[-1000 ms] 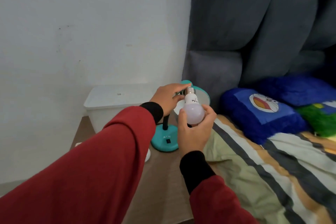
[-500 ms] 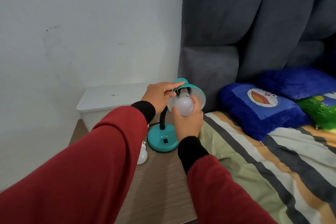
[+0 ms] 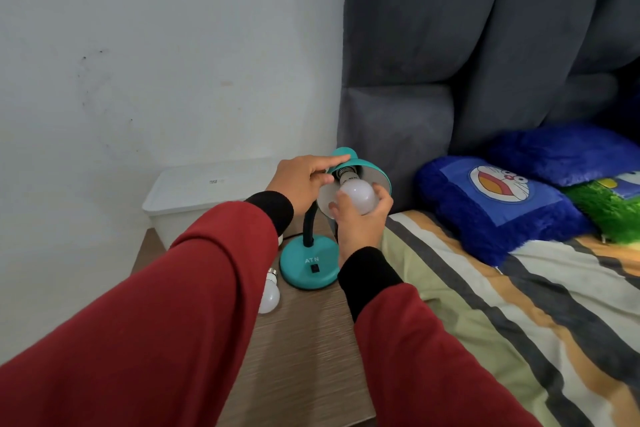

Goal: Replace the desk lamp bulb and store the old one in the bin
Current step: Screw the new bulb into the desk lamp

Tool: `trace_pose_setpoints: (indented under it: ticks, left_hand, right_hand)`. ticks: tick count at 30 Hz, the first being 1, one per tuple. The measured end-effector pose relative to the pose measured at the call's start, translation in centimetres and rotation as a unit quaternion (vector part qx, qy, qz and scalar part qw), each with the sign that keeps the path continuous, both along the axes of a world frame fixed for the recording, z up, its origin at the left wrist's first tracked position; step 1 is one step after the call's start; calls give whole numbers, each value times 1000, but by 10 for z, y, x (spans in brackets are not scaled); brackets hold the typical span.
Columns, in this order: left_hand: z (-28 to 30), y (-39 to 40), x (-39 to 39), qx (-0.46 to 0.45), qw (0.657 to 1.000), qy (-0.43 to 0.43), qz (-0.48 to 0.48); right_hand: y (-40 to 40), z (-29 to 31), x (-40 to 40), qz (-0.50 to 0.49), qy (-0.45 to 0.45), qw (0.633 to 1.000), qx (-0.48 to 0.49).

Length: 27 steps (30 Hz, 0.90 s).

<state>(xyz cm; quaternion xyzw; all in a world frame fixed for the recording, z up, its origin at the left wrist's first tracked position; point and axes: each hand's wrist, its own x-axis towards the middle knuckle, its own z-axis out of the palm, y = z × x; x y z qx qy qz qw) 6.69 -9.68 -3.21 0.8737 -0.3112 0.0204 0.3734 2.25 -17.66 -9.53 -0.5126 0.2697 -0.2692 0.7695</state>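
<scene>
The desk lamp point(image 3: 308, 263) stands on the wooden nightstand point(image 3: 304, 350), shade opening toward 5 o'clock. The left hand point(image 3: 304, 184) clamps the shade's crown. The right hand point(image 3: 360, 218) is closed around the white bulb point(image 3: 358, 196), at the shade's mouth. The bulb's long axis runs toward 11 o'clock, with its screw cap at the socket. A second bulb point(image 3: 269, 295) lies at the lamp base's 8 o'clock.

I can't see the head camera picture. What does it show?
A right hand holds a white bulb at the socket of a teal desk lamp, while the left hand steadies the shade. A second bulb lies on the wooden bedside table, near a lidded white bin.
</scene>
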Motion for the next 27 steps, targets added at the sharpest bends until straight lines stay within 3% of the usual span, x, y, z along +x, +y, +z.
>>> trace_pose_setpoints:
  ticks: [4,10,13,18,27]
  left_hand:
    - [2,0,-1,2,1000,-2,4]
    - [0,-2,-3,-2,1000,3,4]
    - [1,-1,-2,-4,1000,6,6]
    - [-1,-1,-2,-3,1000,4,3]
    - [-2,-2,-1,-10,1000,4,0]
  right_hand:
    - [-6,1,-1,16,21,999,34]
    - [-3,3,0,20,63,998,-22]
    - [-3,6,1,38,58,996,49]
    - [-2,4,-1,23,78,996,-30]
    - [3,7,0,31,58,998,-4]
